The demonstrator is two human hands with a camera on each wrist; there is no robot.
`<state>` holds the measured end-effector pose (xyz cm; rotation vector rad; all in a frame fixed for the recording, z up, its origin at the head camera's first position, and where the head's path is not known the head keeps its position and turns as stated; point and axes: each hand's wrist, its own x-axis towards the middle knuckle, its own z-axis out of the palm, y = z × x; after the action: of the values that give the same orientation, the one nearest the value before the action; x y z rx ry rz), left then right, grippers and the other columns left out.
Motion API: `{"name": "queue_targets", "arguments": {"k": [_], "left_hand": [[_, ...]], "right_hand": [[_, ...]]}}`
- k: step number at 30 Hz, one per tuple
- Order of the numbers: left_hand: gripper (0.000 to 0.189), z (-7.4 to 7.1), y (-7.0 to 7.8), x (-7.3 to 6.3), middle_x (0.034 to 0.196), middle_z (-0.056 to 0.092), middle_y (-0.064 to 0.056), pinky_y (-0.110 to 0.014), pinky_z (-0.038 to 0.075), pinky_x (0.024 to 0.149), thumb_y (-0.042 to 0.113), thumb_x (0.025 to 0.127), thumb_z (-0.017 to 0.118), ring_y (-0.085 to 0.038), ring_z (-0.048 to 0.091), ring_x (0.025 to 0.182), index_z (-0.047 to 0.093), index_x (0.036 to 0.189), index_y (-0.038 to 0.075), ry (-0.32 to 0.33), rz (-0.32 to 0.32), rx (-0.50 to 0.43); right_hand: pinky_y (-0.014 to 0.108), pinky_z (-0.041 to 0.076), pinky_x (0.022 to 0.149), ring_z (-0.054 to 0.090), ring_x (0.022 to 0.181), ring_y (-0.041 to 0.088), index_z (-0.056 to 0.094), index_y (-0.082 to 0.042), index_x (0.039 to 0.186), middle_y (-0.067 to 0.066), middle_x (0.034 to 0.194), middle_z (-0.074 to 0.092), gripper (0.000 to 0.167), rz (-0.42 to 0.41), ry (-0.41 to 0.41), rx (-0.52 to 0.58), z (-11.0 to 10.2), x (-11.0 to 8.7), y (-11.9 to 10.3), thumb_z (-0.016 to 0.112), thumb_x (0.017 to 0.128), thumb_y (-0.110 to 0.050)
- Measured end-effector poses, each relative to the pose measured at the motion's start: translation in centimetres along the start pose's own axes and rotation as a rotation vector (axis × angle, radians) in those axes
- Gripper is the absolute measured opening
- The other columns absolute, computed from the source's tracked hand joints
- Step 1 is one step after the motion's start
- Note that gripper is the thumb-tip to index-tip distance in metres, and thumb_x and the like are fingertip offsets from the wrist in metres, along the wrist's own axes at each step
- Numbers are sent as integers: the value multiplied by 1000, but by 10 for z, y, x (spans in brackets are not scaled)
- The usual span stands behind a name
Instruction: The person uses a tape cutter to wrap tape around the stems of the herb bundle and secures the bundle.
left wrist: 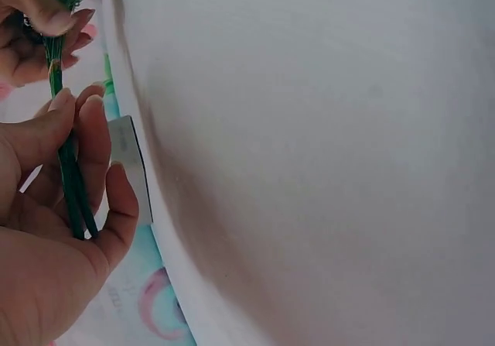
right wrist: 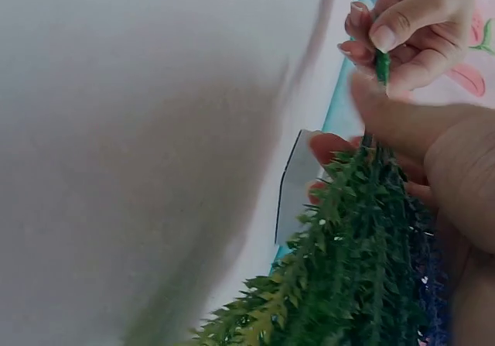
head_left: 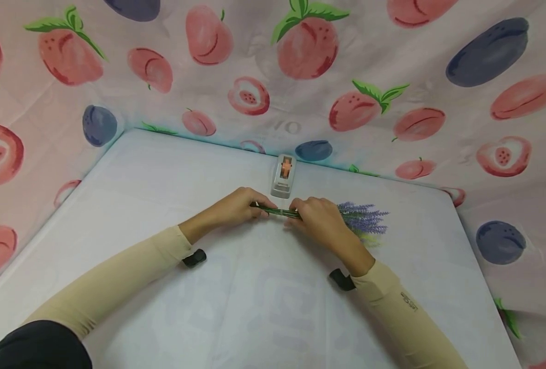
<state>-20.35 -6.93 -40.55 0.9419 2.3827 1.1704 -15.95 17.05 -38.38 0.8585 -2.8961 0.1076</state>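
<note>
Just beyond stems (head_left: 280,211), grey dispenser (head_left: 280,188) on table (head_left: 254,302); left fingers (left wrist: 94,133), right fingers (head_left: 299,205) gripping stems.

A white tabletop (head_left: 254,307) carries the things, broad and flat, its 2 far corners in view; faint greyish marks and soft shadows show across the near half; 1 grey device (head_left: 281,185) with an orange part in its top lies directly on it, near the middle of the far edge; whether the purple flowers (head_left: 367,218) touch the surface is unclear.
</note>
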Motion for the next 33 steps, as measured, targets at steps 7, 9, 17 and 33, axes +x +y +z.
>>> {"name": "queue_targets", "arguments": {"k": [7, 9, 17, 33], "left_hand": [[25, -1, 2, 2, 98, 76, -6, -27, 51, 67, 5, 99, 65, -21, 68, 70, 75, 121, 10, -40, -35, -33], [25, -1, 3, 2, 93, 76, -8, -28, 52, 66, 4, 101, 61, -23, 69, 71, 74, 122, 7, -46, -45, -40], [13, -1, 6, 2, 92, 78, -6, -30, 48, 74, 6, 104, 54, -24, 65, 81, 63, 113, 9, -16, -74, -54], [17, -1, 1, 6, 99, 77, -5, -40, 49, 91, 0, 91, 72, -19, 66, 98, 75, 105, 10, 83, -32, 56]], "right_hand": [[36, 52, 60, 62, 67, 17, 74, -13, 98, 1, 84, 67, 15, 11, 13, -3, 1, 1, 0, 79, 90, -25], [36, 52, 62, 61, 68, 17, 77, -13, 98, 1, 88, 65, 14, 0, 44, -8, 2, 0, 0, 79, 91, -25], [37, 54, 68, 63, 72, 20, 80, -11, 99, 4, 87, 66, 13, -30, 115, -10, 6, 1, 3, 78, 91, -21], [38, 55, 67, 68, 74, 21, 77, -10, 102, 5, 89, 74, 12, 11, 108, 90, 7, 7, 6, 78, 91, -16]]}}
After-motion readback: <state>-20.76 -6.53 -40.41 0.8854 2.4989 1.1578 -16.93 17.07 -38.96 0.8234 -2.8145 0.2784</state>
